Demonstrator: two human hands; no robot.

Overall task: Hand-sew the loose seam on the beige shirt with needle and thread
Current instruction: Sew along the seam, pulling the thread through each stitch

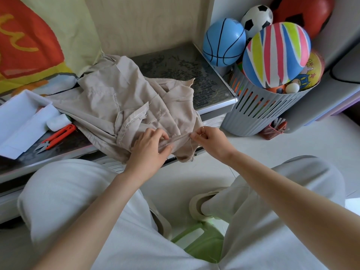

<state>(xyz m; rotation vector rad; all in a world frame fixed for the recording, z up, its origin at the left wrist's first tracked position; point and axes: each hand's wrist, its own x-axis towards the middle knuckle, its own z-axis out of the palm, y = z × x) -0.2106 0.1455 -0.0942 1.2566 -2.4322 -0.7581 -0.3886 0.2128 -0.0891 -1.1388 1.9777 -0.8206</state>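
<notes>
Crumpled beige shirt [124, 102] heaped on dark tabletop [185, 75], overlocked seams showing, frayed edge hanging over the front, thin needle [202, 127] upright at that edge, pale thread [191, 147] dangling

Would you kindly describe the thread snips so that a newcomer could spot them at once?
Look at the dark tabletop and its crumpled beige shirt. Left of the shirt, beside the white plastic tray, lie the small snips: the only orange-handled, metal-tipped tool there.

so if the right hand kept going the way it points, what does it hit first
Probably the folded seam of the crumpled beige shirt, right at the fingers of the right hand; the left hand lies just beyond. Depth is unclear.
</notes>
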